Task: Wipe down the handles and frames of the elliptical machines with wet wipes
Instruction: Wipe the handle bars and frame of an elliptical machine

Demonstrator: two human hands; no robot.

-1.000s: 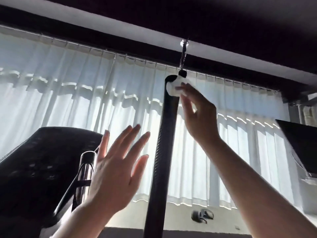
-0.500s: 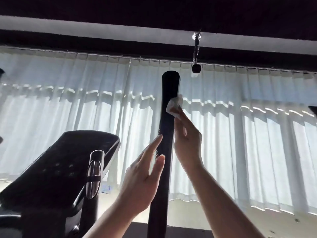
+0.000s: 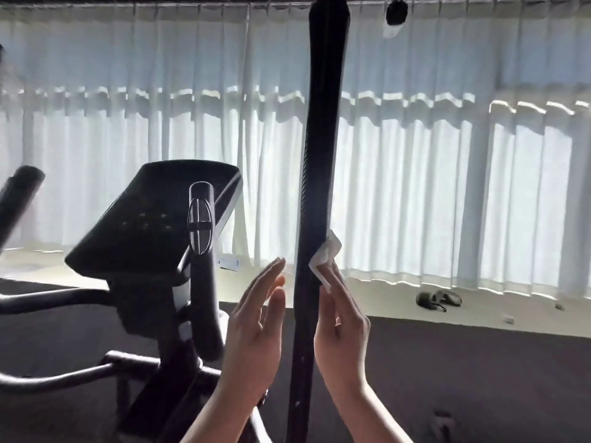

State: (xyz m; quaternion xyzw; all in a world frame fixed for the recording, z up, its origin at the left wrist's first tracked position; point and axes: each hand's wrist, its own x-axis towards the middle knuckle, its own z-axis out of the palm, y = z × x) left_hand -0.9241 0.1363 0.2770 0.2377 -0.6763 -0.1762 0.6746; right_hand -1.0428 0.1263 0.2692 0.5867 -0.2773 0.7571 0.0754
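A tall black elliptical handle (image 3: pixel 316 174) stands upright in the middle of the head view, ribbed along its grip. My right hand (image 3: pixel 342 327) presses a folded white wet wipe (image 3: pixel 326 256) against the handle's right side, about two thirds of the way down. My left hand (image 3: pixel 256 330) is held flat with fingers straight, just left of the handle and apart from it, holding nothing. To the left is the machine's dark console (image 3: pixel 153 219) on its post, with a chrome-capped fixed grip (image 3: pixel 200 225) in front.
Curved black frame bars (image 3: pixel 48 298) run off to the left. Another black handle (image 3: pixel 17 190) pokes in at the far left. White curtains (image 3: pixel 431 174) cover the window behind. A dark pair of slippers (image 3: pixel 438 298) lies on the pale floor strip at right.
My right hand has slid the wipe from the handle's top down to its lower part. My left hand followed downward, staying open beside the handle. The view tilted down.
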